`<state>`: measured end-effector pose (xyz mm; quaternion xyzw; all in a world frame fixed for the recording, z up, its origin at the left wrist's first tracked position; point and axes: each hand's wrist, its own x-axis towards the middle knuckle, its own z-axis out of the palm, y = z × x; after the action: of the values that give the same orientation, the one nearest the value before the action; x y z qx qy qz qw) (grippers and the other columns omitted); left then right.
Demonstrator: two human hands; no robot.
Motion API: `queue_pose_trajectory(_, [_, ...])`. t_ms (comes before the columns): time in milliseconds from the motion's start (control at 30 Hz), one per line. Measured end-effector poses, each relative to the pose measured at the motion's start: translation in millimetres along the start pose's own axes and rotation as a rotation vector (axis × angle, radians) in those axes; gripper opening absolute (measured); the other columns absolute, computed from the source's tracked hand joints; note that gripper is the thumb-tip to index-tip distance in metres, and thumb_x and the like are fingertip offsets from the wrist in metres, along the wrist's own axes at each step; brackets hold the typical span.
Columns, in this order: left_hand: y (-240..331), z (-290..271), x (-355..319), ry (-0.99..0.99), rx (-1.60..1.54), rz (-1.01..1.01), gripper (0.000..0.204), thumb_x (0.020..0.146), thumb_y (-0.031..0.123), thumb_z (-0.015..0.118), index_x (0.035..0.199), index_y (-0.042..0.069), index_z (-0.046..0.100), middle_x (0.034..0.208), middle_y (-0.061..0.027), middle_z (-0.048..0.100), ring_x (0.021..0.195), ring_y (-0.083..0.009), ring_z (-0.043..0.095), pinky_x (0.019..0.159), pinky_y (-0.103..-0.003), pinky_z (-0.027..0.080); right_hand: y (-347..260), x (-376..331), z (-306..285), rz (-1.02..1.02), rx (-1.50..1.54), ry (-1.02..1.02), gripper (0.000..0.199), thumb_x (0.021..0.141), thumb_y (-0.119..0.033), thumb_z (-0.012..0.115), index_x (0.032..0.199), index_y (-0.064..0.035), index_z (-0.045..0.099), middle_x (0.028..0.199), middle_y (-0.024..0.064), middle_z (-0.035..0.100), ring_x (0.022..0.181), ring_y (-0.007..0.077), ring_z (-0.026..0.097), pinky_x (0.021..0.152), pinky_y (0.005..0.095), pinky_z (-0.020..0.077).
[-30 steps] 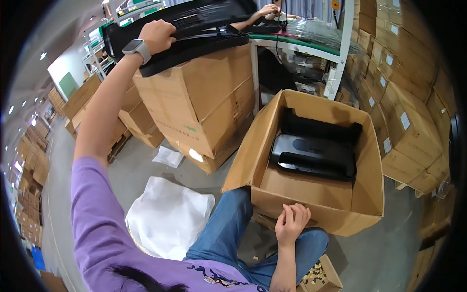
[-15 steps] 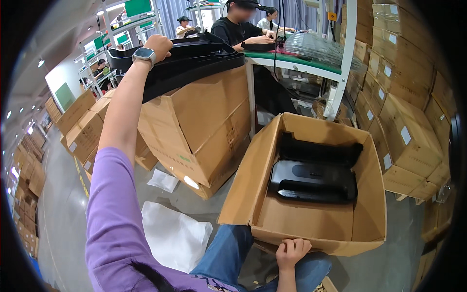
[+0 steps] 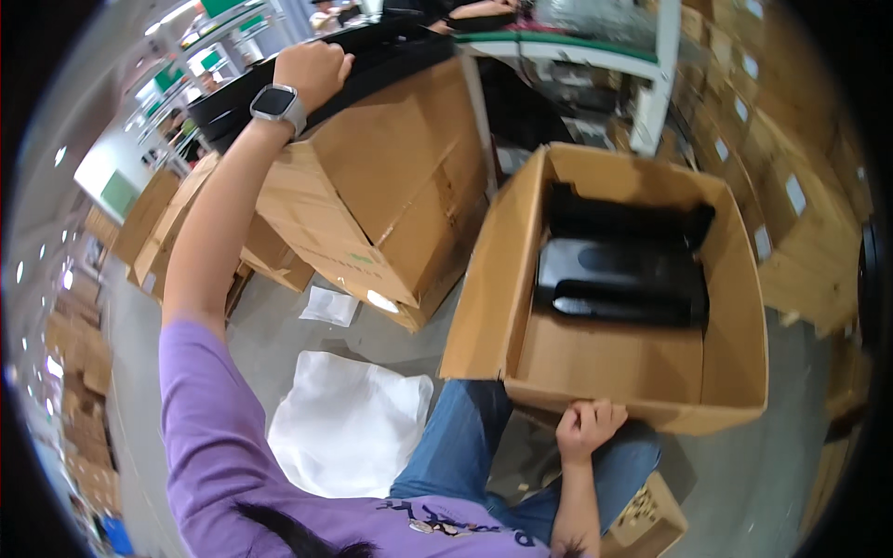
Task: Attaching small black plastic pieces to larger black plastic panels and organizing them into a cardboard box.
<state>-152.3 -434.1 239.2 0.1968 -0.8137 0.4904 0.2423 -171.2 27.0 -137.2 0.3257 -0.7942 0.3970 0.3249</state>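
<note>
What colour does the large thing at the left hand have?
The large thing at the left hand is black; the head view shows it best.

You have one left hand (image 3: 312, 73), one right hand (image 3: 591, 428), one watch (image 3: 273, 101), one open carton (image 3: 605, 361) with what look like two black parts (image 3: 621, 270) inside, one large white sheet (image 3: 349, 423), one small white packet (image 3: 328, 306), one small box (image 3: 666, 532) of tan pieces (image 3: 642, 510) too small to count

White sheet (image 3: 353, 423) on grey floor (image 3: 735, 474)

Sheet lies creased; small white packet (image 3: 329, 307) just beyond. Lower right: small carton (image 3: 670, 510) of tan bits (image 3: 640, 510). Right side: stacked cartons (image 3: 772, 139), several bearing white labels (image 3: 796, 193). Ahead: bench (image 3: 595, 59), green edge, clear plastic (image 3: 595, 17) on top, blurred. Far left: green panel (image 3: 119, 193) on white wall (image 3: 98, 167).
</note>
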Motion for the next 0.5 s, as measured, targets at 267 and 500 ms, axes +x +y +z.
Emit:
queue_pose_trajectory(267, [245,-44,-48,-0.368,-1.062,0.321,0.025,0.09,0.018,0.049,0.113,0.008,0.047,0.075,-0.0218,0.064,0.071,-0.0406,0.062,0.065,-0.05,0.049,5,18,-12,0.048,0.061,-0.076,0.013,0.056,-0.004,0.061,0.063,-0.0134,0.055,0.069,0.0025,0.05,0.071,0.0256,0.05,0.063,0.0382,0.0348])
queue_pose_trajectory(500, [470,-36,-73,-0.618,-1.064,0.527,0.031,0.088,0.03,0.052,0.081,0.004,0.066,0.081,-0.0182,0.066,0.078,-0.0348,0.064,0.07,-0.042,0.051,23,15,-40,0.033,0.273,-0.185,0.013,0.059,-0.006,0.063,0.071,-0.0091,0.058,0.069,0.0046,0.047,0.07,0.0238,0.051,0.06,0.0361,0.0391])
